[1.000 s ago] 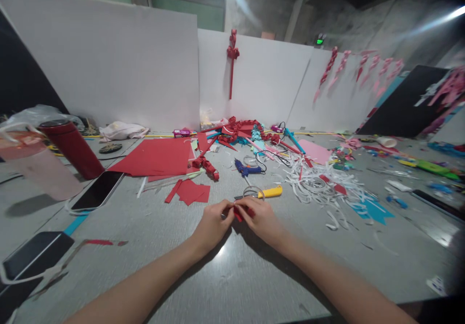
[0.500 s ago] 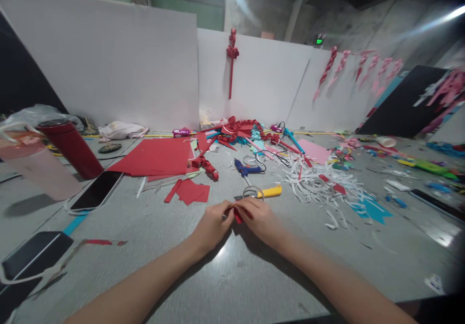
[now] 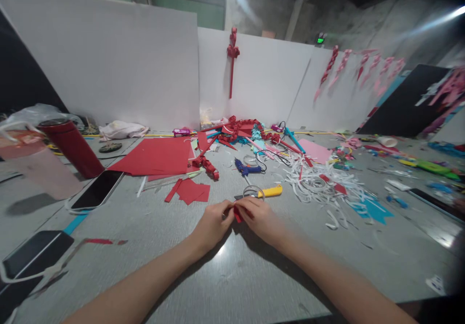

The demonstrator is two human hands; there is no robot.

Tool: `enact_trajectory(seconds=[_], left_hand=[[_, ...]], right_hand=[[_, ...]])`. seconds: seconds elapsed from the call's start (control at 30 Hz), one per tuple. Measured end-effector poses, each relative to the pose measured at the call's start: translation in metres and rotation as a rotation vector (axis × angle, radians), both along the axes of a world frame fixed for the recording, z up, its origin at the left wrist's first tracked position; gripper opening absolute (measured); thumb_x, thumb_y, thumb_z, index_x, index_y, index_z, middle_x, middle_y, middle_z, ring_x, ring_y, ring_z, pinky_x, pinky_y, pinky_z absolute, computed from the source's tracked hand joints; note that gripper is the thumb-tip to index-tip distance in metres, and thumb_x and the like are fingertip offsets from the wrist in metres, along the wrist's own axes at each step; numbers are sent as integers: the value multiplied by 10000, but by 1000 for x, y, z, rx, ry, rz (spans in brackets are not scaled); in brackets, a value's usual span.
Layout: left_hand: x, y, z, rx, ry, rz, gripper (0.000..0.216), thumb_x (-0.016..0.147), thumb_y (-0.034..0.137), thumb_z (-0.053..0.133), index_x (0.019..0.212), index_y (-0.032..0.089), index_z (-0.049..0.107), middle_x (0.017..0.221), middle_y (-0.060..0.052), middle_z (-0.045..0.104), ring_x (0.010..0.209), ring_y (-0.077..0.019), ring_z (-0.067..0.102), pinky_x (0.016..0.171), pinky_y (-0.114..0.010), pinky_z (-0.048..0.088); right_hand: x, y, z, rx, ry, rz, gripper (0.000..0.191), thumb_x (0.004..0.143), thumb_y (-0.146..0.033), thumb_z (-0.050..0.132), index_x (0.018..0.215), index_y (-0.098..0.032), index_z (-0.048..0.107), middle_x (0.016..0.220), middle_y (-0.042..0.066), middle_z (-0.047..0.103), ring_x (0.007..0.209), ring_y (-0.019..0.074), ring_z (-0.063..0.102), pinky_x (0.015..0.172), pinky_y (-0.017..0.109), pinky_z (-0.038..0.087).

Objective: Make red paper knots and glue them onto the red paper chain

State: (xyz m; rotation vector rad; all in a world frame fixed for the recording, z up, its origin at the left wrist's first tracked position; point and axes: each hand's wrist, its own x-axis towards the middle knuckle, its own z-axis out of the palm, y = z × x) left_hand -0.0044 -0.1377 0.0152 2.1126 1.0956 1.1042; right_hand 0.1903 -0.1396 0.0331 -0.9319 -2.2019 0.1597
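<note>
1. Bare grey table [image 3: 218, 290] at the near edge, with both forearms reaching in over it.
2. Left hand [image 3: 214, 222]: fingertips pinched together on a small red piece [image 3: 238, 215], which sits between the two hands, just above or on the table; which of these, I cannot tell.
3. Right hand [image 3: 260, 217]: thumb and fingers closed on the same piece from the other side, covering much of it.
4. Just beyond the fingers, a yellow-handled knife [image 3: 271, 191] lies flat, a clear ring [image 3: 254, 189] around its front part.
5. Red paper scraps [image 3: 195, 192] lie to the left of the knife; white paper strips [image 3: 316, 181] are heaped to its right.
6. Farther back, a blue glue gun [image 3: 247, 168], with large red sheets [image 3: 156, 157] to its left.
7. Behind everything, a red ornament [image 3: 232, 55] hangs on a white board [image 3: 265, 72].
</note>
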Motion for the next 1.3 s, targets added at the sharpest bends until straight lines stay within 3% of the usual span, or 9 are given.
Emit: enact_trajectory(seconds=[0.43,0.63,0.9,1.3], left_hand=[[0,-2,2,-18,-30,-24,165,998,220,562,985,184,722,912,-38,780,778,-157,704,741,-254,480],[1,1,7,-100,-161,18,165,967,242,585,924,184,732,874,-26,785,736,-151,703,716,-242,496],[-3,20,0,-215,-327,129,224,931,346,619,916,162,747,841,-63,785,770,-203,730,707,-284,538],[-5,23,-4,-181,-323,181,203,908,341,635,896,169,743,842,-65,788,776,-204,742,718,-285,552]], right_hand=[[0,0,0,-20,36,-31,105,997,-163,597,1027,-213,685,982,74,740,909,221,694,840,363,559],[7,10,5,-41,114,-195,91,949,-165,601,907,-201,673,888,50,710,807,204,660,781,339,521],[44,35,21,-28,238,-376,111,870,-191,608,785,-205,677,781,22,724,699,187,667,705,303,499],[40,33,22,-133,307,-338,123,873,-259,601,790,-203,672,761,30,716,677,191,668,678,303,514]])
